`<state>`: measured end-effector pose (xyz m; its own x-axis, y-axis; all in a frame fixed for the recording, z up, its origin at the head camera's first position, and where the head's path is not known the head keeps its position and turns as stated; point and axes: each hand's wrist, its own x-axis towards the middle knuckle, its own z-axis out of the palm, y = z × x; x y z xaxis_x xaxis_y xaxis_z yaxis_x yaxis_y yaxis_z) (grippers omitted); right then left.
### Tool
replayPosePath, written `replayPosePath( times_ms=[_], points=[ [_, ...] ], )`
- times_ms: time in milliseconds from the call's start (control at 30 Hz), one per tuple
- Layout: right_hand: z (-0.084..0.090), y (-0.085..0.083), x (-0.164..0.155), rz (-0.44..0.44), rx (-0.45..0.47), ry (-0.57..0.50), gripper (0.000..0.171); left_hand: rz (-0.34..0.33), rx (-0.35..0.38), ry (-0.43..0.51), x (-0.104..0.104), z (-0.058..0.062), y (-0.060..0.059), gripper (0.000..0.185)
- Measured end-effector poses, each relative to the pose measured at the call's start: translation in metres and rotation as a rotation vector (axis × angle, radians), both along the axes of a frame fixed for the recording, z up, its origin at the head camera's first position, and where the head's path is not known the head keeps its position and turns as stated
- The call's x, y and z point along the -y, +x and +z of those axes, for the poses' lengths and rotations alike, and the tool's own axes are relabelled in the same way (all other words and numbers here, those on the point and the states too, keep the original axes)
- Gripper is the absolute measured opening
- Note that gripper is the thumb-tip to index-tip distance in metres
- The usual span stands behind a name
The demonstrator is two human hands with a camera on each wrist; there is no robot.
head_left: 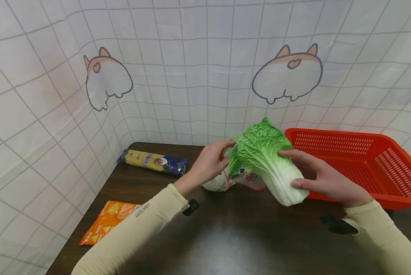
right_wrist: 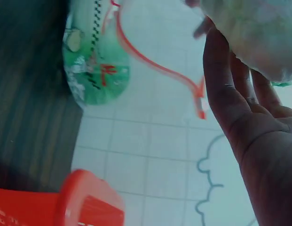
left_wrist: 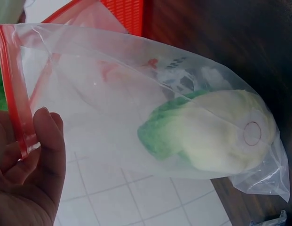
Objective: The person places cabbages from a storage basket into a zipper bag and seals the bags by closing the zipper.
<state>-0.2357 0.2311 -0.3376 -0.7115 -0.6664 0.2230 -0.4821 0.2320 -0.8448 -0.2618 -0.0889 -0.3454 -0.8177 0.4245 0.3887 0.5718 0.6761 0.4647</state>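
A napa cabbage, green and crinkled at the leafy end and white at the base, is held up by my right hand, thumb on one side and fingers on the other. Its leafy end leans over toward a clear zip bag with a red zip strip. My left hand pinches one end of that strip between thumb and fingers. Inside the bag, at the bottom, lies another pale, green-leafed cabbage. In the head view, the held cabbage hides part of the bag.
A red plastic basket stands at the right of the dark wooden table. To the left lie a yellow and blue packet and an orange snack bag, partly behind the left sleeve. A white gridded cloth hangs behind.
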Motion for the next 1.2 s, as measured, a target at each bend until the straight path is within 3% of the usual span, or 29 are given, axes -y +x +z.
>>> replayPosePath(
  times_ms=[67,300,433,667,933,1133,1200],
  points=[
    [-0.005,-0.003,0.005,0.001,-0.026,0.065,0.064,-0.001,0.009,0.002,0.0,0.0,-0.001,0.05],
    [-0.01,-0.007,0.018,-0.04,-0.291,0.363,0.056,0.018,0.027,-0.004,0.002,0.001,-0.002,0.052],
    [-0.006,-0.003,0.023,-0.055,-0.317,0.457,0.054,0.019,0.022,0.003,0.0,0.0,-0.001,0.051],
    [-0.001,0.005,0.031,0.027,-0.37,0.548,0.047,0.004,0.024,0.005,-0.006,0.0,-0.001,0.053],
    [0.006,0.008,0.043,-0.068,-0.275,0.613,0.048,-0.037,0.018,0.006,-0.006,-0.003,0.001,0.053],
    [0.004,0.001,0.061,-0.306,-0.194,0.508,0.053,-0.073,0.029,-0.002,-0.01,-0.004,0.005,0.054],
    [0.001,-0.001,0.065,-0.335,-0.095,0.44,0.055,-0.08,0.035,0.001,-0.013,-0.005,0.005,0.055]
  ],
)
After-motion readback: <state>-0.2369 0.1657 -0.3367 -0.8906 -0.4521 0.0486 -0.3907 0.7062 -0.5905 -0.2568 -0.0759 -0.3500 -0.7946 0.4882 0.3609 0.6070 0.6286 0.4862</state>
